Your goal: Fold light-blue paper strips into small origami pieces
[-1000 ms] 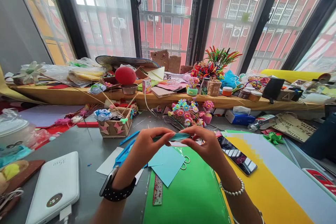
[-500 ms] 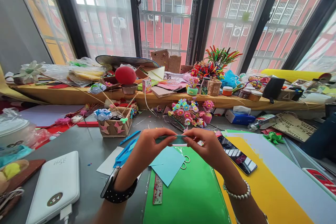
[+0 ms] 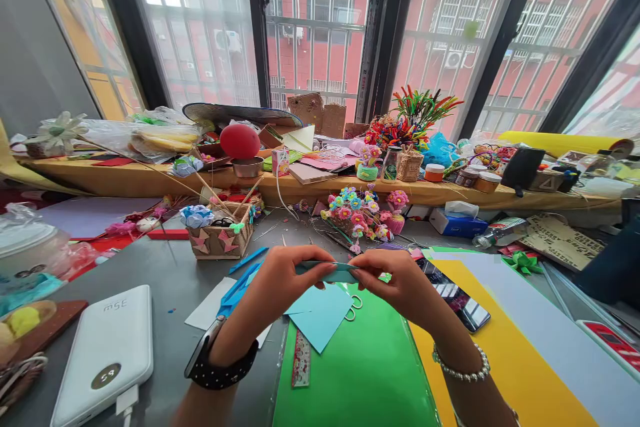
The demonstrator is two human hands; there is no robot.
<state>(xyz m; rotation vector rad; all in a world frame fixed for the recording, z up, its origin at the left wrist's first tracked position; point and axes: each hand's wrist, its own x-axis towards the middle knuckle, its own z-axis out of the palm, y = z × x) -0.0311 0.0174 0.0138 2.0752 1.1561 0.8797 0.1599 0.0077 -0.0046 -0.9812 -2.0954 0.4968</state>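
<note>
Clock centred on the teal paper strip (image 3: 343, 274), 12 toward the windows. Strip held up off the desk (image 3: 170, 353), between both hands, roughly level, seen nearly edge-on. Whether it is folded, cannot tell.

Left hand (image 3: 290, 277) at 9 o'clock: thumb and index finger pinching the strip's near end. Right hand (image 3: 395, 277) at 3 o'clock: same pinch on the other end, fingertips of the two hands close together but apart. Black dotted watch band (image 3: 220, 370) on left wrist, silver bead bracelet (image 3: 463, 367) on right.

Below the strip: light blue paper (image 3: 323, 323) at 7 o'clock, one corner pointing to 6, lying on a glossy green sheet (image 3: 370, 373). Ruler (image 3: 301, 360) also at 7, farther out, its upper end at the blue paper's edge. Scissors (image 3: 354, 307) at 5, only handle loops clear.

Phone (image 3: 463, 303) at 3, beyond the right hand, on a yellow sheet (image 3: 520, 353) that runs out toward 4. Blue strips (image 3: 240, 287) at 9, partly behind the left arm. White power bank (image 3: 115, 340) well out between 8 and 9, cable plugged in. Crochet flowers (image 3: 355, 207) just past 12. Tissue box (image 3: 457, 223) at 2. Red ball (image 3: 240, 140) at 11, on the ledge.
</note>
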